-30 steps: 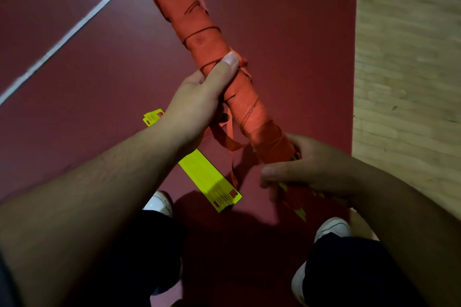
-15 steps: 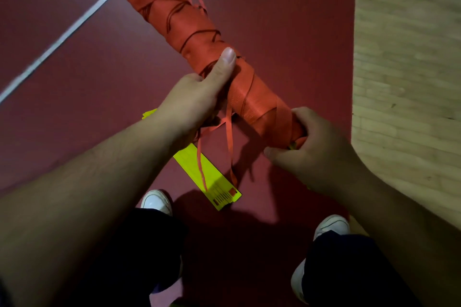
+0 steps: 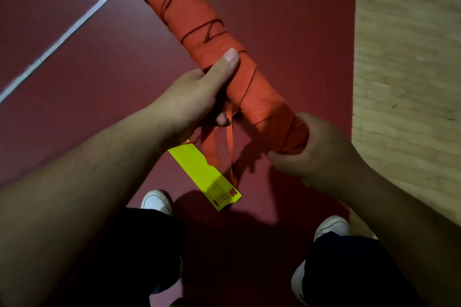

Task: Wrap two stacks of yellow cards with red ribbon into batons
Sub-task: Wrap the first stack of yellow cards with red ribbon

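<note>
1 view carries the whole scene for us: a wide-angle camera worn on the person's head, facing forward and steeply down. We look along the left forearm (image 3: 87, 182) and right forearm (image 3: 411, 219), which enter from the bottom corners. The left hand (image 3: 197, 97) and right hand (image 3: 321, 157) sit close to the lens at mid-frame on a red-wrapped baton (image 3: 199, 22) that runs off the top edge. Farther below lie the dark red floor (image 3: 287, 20), a stack of yellow cards (image 3: 199, 169), and the left shoe (image 3: 156, 201) and right shoe (image 3: 333, 225). Wooden flooring (image 3: 409, 82) fills the right edge, and a white line (image 3: 69, 30) crosses the upper left.
</note>
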`<action>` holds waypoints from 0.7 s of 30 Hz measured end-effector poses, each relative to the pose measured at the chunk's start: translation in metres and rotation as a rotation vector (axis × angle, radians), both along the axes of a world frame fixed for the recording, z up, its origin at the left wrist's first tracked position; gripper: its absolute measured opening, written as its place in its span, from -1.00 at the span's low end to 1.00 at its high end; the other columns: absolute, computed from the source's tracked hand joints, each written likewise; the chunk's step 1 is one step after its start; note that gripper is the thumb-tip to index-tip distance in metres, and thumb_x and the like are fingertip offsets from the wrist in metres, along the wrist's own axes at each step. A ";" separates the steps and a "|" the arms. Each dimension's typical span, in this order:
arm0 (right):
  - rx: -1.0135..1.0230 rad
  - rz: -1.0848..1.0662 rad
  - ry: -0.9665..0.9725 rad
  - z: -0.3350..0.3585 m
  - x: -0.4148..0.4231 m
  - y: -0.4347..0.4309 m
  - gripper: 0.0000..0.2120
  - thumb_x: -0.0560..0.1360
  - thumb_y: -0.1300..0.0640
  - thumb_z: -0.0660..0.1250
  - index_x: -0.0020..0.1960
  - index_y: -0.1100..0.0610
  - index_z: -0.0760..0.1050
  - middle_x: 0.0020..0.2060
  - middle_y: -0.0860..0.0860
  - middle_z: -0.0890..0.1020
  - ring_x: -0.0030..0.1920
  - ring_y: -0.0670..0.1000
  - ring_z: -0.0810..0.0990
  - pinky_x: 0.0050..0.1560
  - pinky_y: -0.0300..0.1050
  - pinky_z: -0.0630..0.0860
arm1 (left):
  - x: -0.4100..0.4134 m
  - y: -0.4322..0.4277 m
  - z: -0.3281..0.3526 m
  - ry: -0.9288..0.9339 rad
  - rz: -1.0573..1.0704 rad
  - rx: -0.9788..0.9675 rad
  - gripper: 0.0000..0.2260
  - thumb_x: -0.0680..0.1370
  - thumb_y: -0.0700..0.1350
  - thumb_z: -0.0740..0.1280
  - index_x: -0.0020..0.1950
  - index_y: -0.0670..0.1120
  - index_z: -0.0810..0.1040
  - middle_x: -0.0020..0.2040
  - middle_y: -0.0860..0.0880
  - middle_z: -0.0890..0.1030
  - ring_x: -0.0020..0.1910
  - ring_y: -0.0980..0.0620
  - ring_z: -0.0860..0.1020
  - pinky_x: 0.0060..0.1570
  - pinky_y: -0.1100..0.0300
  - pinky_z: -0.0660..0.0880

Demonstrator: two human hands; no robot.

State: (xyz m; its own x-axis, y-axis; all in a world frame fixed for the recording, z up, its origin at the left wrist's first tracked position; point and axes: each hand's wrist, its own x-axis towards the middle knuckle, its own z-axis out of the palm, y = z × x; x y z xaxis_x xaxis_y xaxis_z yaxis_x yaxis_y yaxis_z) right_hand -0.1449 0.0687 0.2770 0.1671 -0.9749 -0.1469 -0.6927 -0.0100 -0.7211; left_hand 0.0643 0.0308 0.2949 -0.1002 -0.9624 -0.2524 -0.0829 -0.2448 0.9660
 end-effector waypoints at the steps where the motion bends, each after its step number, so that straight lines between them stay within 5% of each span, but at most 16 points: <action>1: -0.048 -0.023 0.059 -0.001 0.000 0.000 -0.68 0.26 0.01 0.58 -0.13 -0.03 0.47 -0.34 -0.12 0.59 -0.36 -0.14 0.54 -0.40 -0.32 0.37 | 0.000 0.001 0.001 -0.003 -0.019 0.038 -0.52 0.60 0.28 0.18 -0.27 -0.05 0.57 -0.42 -0.02 0.50 -0.49 0.01 0.43 -0.20 0.06 0.39; 5: -0.121 -0.074 0.227 -0.003 0.002 0.003 -0.55 0.28 -0.10 0.55 0.08 -0.06 0.48 -0.12 -0.02 0.64 -0.09 0.12 0.62 -0.16 -0.01 0.53 | -0.007 0.004 0.003 0.078 0.067 0.144 -0.52 0.53 0.33 0.22 -0.28 -0.07 0.49 -0.46 0.00 0.44 -0.55 0.04 0.38 -0.24 0.11 0.41; 10: -0.183 -0.032 0.283 -0.009 0.011 0.007 -0.46 0.33 -0.15 0.53 0.22 -0.02 0.44 -0.03 0.05 0.65 -0.01 0.20 0.61 -0.17 -0.03 0.48 | -0.010 0.006 0.000 0.112 0.237 0.147 -0.53 0.49 0.34 0.31 -0.30 -0.04 0.41 -0.45 -0.05 0.35 -0.60 0.04 0.28 -0.44 0.22 0.38; 15: 0.059 0.134 0.081 0.001 0.004 -0.003 -0.54 0.29 -0.13 0.56 0.07 -0.02 0.47 -0.19 -0.07 0.65 -0.15 -0.02 0.63 -0.11 0.00 0.54 | -0.003 0.003 -0.001 0.019 0.236 0.092 -0.56 0.52 0.30 0.30 -0.34 -0.03 0.43 -0.52 0.00 0.36 -0.60 0.08 0.34 -0.44 0.25 0.41; 18: 0.417 0.175 -0.221 0.012 -0.004 -0.007 -0.67 0.38 0.11 0.55 0.09 0.09 0.55 -0.17 0.09 0.72 -0.16 0.11 0.72 -0.09 0.10 0.63 | -0.001 0.003 -0.003 0.035 0.148 0.026 -0.42 0.34 0.40 0.31 -0.16 -0.15 0.53 -0.37 -0.16 0.42 -0.49 0.02 0.40 -0.45 0.19 0.45; 21: 0.303 0.201 -0.128 0.007 -0.004 -0.006 -0.82 0.38 0.16 0.54 -0.07 0.10 0.57 -0.35 -0.01 0.67 -0.34 -0.05 0.63 -0.25 -0.07 0.55 | -0.001 0.004 -0.002 0.002 0.078 -0.019 -0.37 0.29 0.43 0.27 -0.12 -0.15 0.51 -0.34 -0.18 0.38 -0.48 -0.02 0.35 -0.38 0.13 0.48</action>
State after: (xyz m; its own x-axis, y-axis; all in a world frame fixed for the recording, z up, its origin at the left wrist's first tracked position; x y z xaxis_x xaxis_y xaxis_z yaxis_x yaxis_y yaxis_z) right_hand -0.1492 0.0630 0.2837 0.3858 -0.8366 -0.3888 -0.6031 0.0902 -0.7925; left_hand 0.0632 0.0353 0.2929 -0.0256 -0.9719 -0.2340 -0.0622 -0.2321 0.9707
